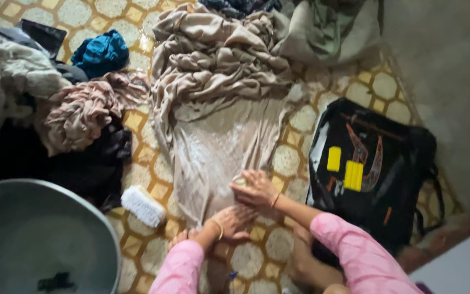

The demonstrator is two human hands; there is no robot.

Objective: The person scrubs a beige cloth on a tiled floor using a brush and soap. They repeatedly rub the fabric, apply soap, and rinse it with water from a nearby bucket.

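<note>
A long beige wet cloth lies spread on the patterned tile floor, soapy in its lower part and bunched at the far end. My left hand presses flat on the near end of the cloth. My right hand rests on the cloth just beyond it, closed around a small pale bar of soap that is mostly hidden under the fingers. Both arms wear pink sleeves.
A white scrubbing brush lies left of the cloth. A large grey metal basin with water sits at the lower left. Piles of clothes lie at the left. A black bag bearing two yellow soap bars is at the right.
</note>
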